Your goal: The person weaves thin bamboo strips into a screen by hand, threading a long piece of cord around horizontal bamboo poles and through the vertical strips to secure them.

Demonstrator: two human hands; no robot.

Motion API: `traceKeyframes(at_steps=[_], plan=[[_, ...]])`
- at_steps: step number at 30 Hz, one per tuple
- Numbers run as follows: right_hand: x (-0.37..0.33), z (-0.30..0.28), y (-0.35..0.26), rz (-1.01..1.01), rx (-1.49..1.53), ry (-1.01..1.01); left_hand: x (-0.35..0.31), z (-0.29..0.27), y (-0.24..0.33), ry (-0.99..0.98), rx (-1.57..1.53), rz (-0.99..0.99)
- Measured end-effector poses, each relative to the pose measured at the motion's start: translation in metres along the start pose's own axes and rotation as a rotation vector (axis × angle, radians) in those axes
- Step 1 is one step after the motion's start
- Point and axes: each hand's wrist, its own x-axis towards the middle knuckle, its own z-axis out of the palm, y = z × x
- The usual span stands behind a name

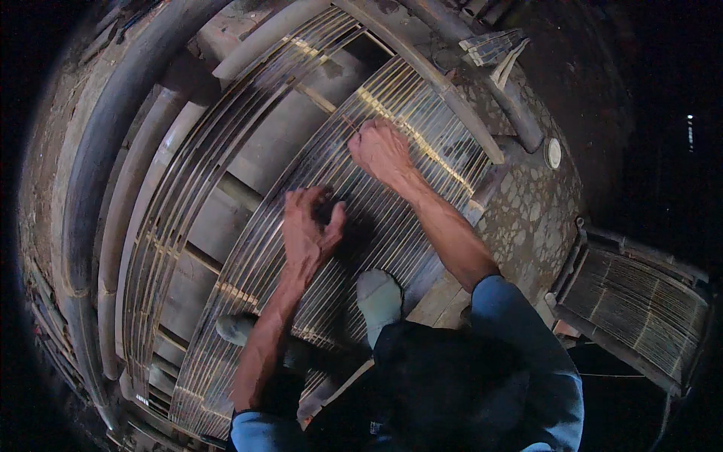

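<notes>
A wide panel of thin, parallel bamboo strips (260,233) spreads beneath both my hands, crossed by pale woven bands. Over its middle is my left hand (307,230), thumb and fingers apart and curved, with nothing visible in it. Farther away and to the right, my right hand (382,153) is closed at the panel, close to a pale cross band (410,128). Its curled fingers hide whatever they may hold. To the left, a narrower group of strips (184,181) runs alongside, separated from the main panel by a gap.
Thick bamboo poles (90,203) curve along the left. A bamboo rail (429,71) borders the panel's far right. My socked foot (379,297) rests on the strips. At the right stands a framed slatted bamboo piece (636,305), near a stone-patterned floor (527,203).
</notes>
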Motion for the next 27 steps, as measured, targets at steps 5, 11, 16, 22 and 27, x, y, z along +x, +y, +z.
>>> traceKeyframes(at_steps=[5,11,16,22,27], plan=[[0.008,-0.019,-0.023,-0.139,0.650,-0.036,0.040,0.010,0.031,-0.188,-0.952,-0.452],[0.049,-0.081,-0.026,-0.177,1.380,-0.229,0.057,-0.069,0.002,-0.234,-1.206,-0.696],[0.095,-0.072,0.028,-0.223,0.716,0.034,0.045,-0.114,-0.086,0.034,-0.855,-0.793],[0.124,-0.014,0.053,-0.260,0.195,-0.215,0.098,-0.030,-0.072,-0.079,0.145,-0.272],[0.139,0.023,0.009,-0.238,0.073,-0.372,0.165,0.033,-0.119,-0.179,0.030,-0.361]])
